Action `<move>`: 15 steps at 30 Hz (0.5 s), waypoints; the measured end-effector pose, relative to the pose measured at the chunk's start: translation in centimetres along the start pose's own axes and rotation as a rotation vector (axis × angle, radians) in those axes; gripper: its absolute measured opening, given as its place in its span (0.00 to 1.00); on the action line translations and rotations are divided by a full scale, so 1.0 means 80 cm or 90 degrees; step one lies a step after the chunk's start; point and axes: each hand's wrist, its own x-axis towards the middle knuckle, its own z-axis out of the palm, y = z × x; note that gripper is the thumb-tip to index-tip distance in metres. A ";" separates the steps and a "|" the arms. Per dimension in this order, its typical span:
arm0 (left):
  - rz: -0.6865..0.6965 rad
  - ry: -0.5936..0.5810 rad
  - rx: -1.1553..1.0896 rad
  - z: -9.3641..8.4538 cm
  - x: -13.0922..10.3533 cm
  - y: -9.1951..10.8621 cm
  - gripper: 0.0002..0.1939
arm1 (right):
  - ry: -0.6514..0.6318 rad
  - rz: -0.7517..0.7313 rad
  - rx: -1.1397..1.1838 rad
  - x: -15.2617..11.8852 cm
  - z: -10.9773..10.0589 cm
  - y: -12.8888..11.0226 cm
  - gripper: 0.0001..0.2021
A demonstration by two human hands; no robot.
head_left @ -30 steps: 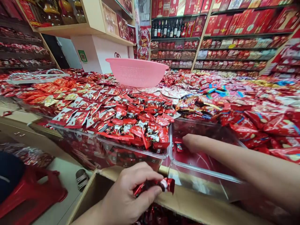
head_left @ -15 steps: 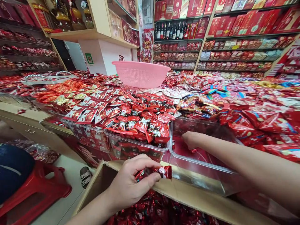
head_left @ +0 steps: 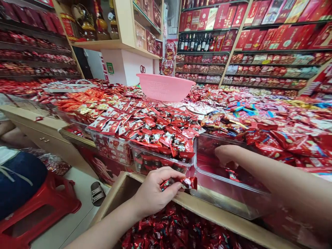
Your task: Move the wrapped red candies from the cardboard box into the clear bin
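Between the thumb and fingers of my left hand [head_left: 162, 188], closed in a pinch, is a red wrapped candy [head_left: 191, 182]. This hand is over the near edge of a cardboard box [head_left: 220, 216] holding many dark red wrapped candies [head_left: 166, 230]. My right hand [head_left: 225, 154] reaches down inside a clear plastic bin [head_left: 230, 193]. Its fingers point downward, partly hidden, with a small red wrapped candy [head_left: 232, 175] at their tips. Left of that bin stands a clear bin [head_left: 155, 164] heaped with red and black candy packets [head_left: 168, 138].
A pink plastic basket [head_left: 166, 88] sits on the candy heaps behind. Larger red packets [head_left: 301, 141] pile up at the right. On the left are a red stool [head_left: 54, 207] with a seated person and a slipper [head_left: 98, 193] on the floor. Stocked shelves [head_left: 280, 55] line the back.
The view has shifted, so the scene sits lower and further right. My right hand has moved slightly right inside the bin, and more of the candy at its fingertips shows. My left hand keeps its candy.
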 end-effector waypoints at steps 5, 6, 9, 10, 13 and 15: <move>-0.141 0.034 -0.251 0.010 -0.003 0.004 0.08 | 0.006 -0.055 0.052 -0.094 -0.050 -0.018 0.10; -0.143 0.052 -0.285 0.012 -0.001 0.010 0.07 | 0.055 -0.126 0.111 -0.118 -0.052 -0.023 0.11; -0.111 0.119 -0.336 0.021 0.013 0.040 0.07 | 0.108 -0.366 0.360 -0.179 -0.044 -0.042 0.12; -0.093 0.132 -0.339 0.024 0.019 0.051 0.07 | 0.096 -0.412 0.436 -0.192 -0.040 -0.047 0.13; -0.015 0.158 -0.307 0.027 0.031 0.069 0.09 | 0.089 -0.446 0.600 -0.199 -0.036 -0.047 0.13; 0.051 0.176 -0.228 0.025 0.031 0.065 0.11 | 0.109 -0.405 0.659 -0.181 -0.040 -0.033 0.12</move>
